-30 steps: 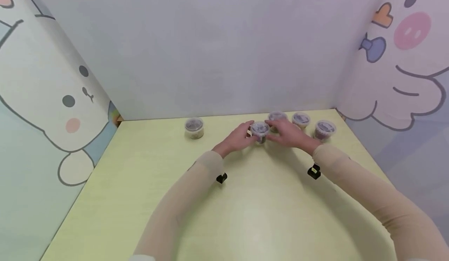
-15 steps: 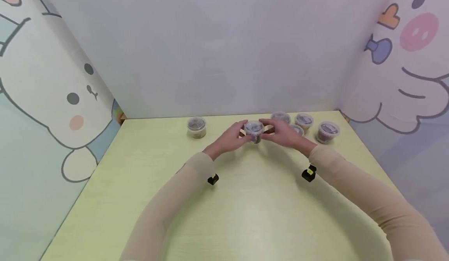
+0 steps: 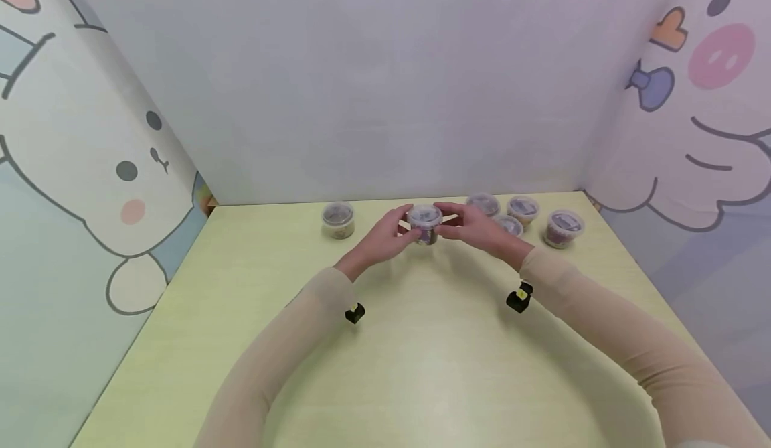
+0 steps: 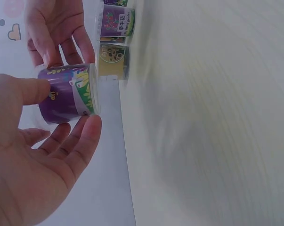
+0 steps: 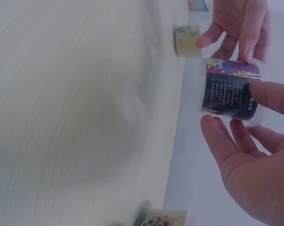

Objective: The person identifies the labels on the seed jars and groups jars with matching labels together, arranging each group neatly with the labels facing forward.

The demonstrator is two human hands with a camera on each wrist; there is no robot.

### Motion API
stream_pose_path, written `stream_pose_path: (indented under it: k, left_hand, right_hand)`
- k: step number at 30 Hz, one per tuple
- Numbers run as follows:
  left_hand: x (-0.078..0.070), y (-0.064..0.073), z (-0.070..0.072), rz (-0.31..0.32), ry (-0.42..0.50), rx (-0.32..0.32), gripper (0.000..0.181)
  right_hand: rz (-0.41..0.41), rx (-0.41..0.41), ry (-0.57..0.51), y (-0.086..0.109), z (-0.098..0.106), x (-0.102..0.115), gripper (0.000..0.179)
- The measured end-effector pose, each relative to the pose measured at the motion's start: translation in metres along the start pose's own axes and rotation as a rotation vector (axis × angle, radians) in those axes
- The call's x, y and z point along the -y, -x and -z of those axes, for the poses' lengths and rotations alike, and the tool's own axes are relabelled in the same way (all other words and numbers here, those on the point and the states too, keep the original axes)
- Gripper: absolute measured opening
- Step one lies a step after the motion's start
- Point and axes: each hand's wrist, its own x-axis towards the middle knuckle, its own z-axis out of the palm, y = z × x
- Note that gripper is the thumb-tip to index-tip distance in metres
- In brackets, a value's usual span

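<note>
A small clear plastic cup with a lid and a purple printed label [image 3: 425, 217] is held upright between both hands, a little above the table. My left hand [image 3: 382, 237] grips it from the left, its thumb on the near side and fingers behind. From the other side my right hand [image 3: 478, 230] holds the same cup with thumb and fingers. In the left wrist view the cup [image 4: 64, 96] shows purple with green and white patterns. A dark panel of small white writing covers the cup [image 5: 231, 92] in the right wrist view.
A similar lidded cup with a yellowish label [image 3: 338, 220] stands at the back left of the pale yellow table [image 3: 421, 367]. Several more cups, including a purple one [image 3: 563, 228], stand at the back right. A plain wall [image 3: 385, 86] rises behind; cartoon-printed panels flank both sides.
Both hands have carried the cup leftward, away from the group on the right. A cup that the right hand was hiding has come into view. The camera has shifted slightly.
</note>
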Motion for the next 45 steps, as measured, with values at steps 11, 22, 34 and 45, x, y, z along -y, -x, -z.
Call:
stream_pose_path:
  k: [11,22,34,45]
  left_hand:
    - [0.0,0.006,0.001,-0.006,0.042,-0.008,0.064]
    - [-0.002,0.033,0.008,0.017,0.17,-0.047,0.063]
    - [0.001,0.037,0.011,0.035,0.231,-0.062,0.06]
    - [0.005,0.035,0.012,0.049,0.269,-0.034,0.062]
  right_hand:
    - [-0.039,-0.004,-0.15,0.007,-0.005,0.001,0.072]
    - [-0.052,0.049,-0.409,0.009,-0.019,0.007,0.066]
    - [-0.086,0.069,-0.504,0.01,-0.024,0.012,0.061]
    - [-0.083,0.103,-0.526,0.007,-0.023,0.011,0.065]
